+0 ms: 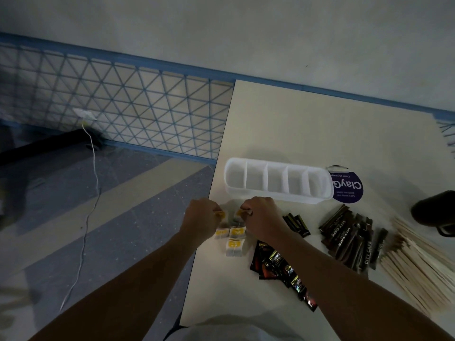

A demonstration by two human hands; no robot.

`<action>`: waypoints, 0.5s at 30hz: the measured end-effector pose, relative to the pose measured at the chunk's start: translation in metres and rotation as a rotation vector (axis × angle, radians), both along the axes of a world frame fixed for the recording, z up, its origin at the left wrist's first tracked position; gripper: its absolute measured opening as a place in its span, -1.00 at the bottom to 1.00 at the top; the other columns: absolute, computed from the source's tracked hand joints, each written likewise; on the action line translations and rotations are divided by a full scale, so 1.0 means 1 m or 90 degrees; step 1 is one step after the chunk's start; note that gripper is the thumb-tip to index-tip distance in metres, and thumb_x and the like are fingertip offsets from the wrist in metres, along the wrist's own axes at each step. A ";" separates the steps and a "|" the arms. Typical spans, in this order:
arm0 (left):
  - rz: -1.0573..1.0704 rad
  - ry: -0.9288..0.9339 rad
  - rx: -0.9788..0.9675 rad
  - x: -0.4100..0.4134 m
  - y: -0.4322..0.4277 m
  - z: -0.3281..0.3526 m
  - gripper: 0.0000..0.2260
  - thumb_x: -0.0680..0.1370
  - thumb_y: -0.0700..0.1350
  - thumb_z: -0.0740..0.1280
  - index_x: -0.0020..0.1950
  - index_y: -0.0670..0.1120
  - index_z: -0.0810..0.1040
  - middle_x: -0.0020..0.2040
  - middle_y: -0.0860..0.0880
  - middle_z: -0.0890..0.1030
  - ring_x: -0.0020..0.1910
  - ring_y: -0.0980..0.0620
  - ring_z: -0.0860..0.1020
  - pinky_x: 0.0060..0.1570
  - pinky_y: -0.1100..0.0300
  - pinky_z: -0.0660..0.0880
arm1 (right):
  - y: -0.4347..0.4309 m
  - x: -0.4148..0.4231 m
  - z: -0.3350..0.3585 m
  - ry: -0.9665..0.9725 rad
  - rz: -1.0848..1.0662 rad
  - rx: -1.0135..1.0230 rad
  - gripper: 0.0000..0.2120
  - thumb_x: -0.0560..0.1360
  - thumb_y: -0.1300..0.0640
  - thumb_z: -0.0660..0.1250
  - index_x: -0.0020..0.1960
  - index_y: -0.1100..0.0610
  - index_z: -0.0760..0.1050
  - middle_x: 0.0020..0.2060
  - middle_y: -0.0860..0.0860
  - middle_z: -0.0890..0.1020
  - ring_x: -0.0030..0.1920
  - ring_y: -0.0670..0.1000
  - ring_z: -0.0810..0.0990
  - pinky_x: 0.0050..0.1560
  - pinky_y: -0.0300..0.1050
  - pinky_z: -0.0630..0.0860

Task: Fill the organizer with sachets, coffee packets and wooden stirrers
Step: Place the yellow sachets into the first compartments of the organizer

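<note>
Yellow-labelled sachets point(236, 233) sit beneath both outstretched arms, left hand point(200, 217) and right hand point(264, 215) each pinching one, knuckles up.

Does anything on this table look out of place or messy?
Nothing looks spilled or damaged. The empty organizer covers part of a purple sticker with its right end. The wooden stirrers lie fanned in a loose heap, and the tea bags sit close to the left edge of the table.
</note>
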State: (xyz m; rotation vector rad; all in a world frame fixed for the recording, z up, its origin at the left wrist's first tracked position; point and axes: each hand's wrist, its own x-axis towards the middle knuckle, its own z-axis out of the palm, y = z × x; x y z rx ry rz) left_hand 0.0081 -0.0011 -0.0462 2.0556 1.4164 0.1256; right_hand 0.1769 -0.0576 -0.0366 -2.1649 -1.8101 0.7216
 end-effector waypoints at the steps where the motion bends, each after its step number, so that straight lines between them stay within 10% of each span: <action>1: 0.003 0.001 0.007 0.000 0.000 0.001 -0.83 0.53 -0.13 0.38 0.08 -0.13 0.69 -0.04 -0.09 0.70 -0.11 -0.01 0.64 -0.13 0.33 0.37 | 0.000 0.000 0.000 0.002 0.000 0.011 -0.84 0.48 0.24 0.38 0.01 0.18 0.69 -0.13 0.08 0.70 -0.09 0.10 0.62 -0.08 -0.08 0.55; 15: -0.021 -0.082 0.026 0.009 0.049 0.058 -0.89 0.46 -0.06 0.46 -0.05 -0.02 0.72 -0.20 0.00 0.70 -0.25 0.11 0.60 -0.28 0.29 0.47 | 0.015 0.031 0.044 0.055 -0.001 0.131 -0.86 0.48 0.18 0.41 -0.01 0.06 0.71 -0.14 -0.06 0.73 -0.19 -0.10 0.64 -0.10 -0.13 0.60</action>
